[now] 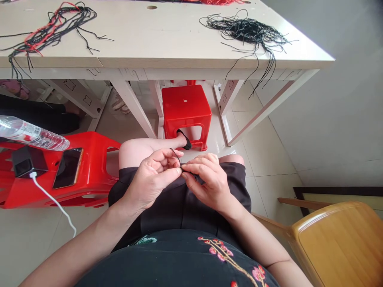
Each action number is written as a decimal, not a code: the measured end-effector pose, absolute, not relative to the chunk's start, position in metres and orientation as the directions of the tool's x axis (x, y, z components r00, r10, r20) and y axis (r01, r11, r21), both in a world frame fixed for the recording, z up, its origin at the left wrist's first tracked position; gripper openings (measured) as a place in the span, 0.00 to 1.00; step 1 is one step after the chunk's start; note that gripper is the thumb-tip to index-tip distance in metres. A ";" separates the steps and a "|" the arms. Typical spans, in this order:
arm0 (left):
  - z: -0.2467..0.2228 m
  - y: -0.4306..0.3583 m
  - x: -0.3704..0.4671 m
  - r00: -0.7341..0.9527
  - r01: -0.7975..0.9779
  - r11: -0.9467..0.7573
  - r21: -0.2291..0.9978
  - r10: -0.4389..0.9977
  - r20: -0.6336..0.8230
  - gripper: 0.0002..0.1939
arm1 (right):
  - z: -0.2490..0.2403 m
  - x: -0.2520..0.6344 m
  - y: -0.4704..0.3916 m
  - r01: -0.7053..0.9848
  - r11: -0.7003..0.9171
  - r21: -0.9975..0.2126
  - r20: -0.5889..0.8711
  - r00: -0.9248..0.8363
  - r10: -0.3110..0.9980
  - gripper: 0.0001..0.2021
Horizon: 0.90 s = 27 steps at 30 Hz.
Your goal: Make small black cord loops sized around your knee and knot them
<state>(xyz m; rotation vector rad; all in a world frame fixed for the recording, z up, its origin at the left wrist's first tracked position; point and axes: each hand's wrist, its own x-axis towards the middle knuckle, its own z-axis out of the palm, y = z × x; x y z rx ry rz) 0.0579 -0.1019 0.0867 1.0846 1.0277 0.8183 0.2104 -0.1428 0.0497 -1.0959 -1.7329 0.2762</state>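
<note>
Left hand (155, 171), its fingers curled and thumb stretched inward, pinches a thin black cord (177, 156) near the thumb tip. Right hand (208, 177) grips the same cord from the other side, thumb below and index finger above, so the 2 sets of fingertips all but meet. What handling turns on, I judge, is how the cord lies at that meeting point: its long axis runs roughly crosswise out of the right hand's pinch, then bends up and away from the body in a small arc toward the left fingers. Both hands are on it, but the exposed arc lies nearer the left; whether a knot sits between the fingertips is hidden.

Under both hands is smooth black cloth (167, 215) over the thighs. Beyond the knees, 1 glossy red plastic stool (185, 103) stands beneath a pale wood-topped table (155, 47). On it, a loose tangle of black cords (248, 32) lies to the right, strands drooping over the near edge, and a bundle of black and red cords (56, 30) lies to the left, well apart from the hands.
</note>
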 end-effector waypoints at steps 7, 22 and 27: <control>0.084 -0.106 0.059 0.301 -0.083 0.246 0.966 0.930 -0.211 0.14 | 0.053 0.203 -0.144 0.288 0.357 -0.889 0.406 0.132 0.904 0.05; 0.092 -0.110 0.061 0.389 -0.065 0.385 0.920 0.859 -0.332 0.19 | 0.053 0.203 -0.145 -0.126 0.053 -0.991 0.050 0.023 0.998 0.11; 0.088 -0.112 0.060 0.447 0.038 0.292 0.956 0.851 -0.278 0.25 | 0.058 0.203 -0.141 -0.220 -0.031 -0.975 -0.027 -0.020 0.999 0.15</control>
